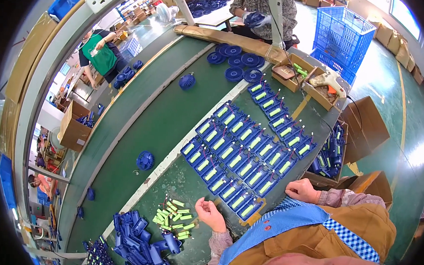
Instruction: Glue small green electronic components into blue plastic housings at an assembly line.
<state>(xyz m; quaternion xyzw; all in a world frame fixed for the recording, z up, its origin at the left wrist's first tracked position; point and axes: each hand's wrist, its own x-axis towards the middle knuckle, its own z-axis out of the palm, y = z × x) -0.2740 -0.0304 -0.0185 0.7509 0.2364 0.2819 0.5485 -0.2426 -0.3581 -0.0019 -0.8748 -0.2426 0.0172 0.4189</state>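
My left hand [211, 214] hovers over the near table edge, between the loose green battery packs [173, 218] and the rows of blue housings. Its fingers are loosely bent and slightly apart, with nothing visible in them. Resting by the edge to the right of the rows, my right hand [303, 190] has its fingers curled in, and no object shows in it. Blue plastic housings [245, 169] lie side by side in several slanting rows, each with a green battery pack and thin wires with white plugs. Left of the loose packs is a heap of blue housings [137, 241].
A green conveyor belt [118, 175] runs beyond the table, carrying round blue fan parts [145, 160]. Round blue grilles [234, 74] lie at the far end. Cardboard trays [292, 72] hold a glue gun [327, 82]. A box of housings [333, 153] stands right. Other people work across the belt.
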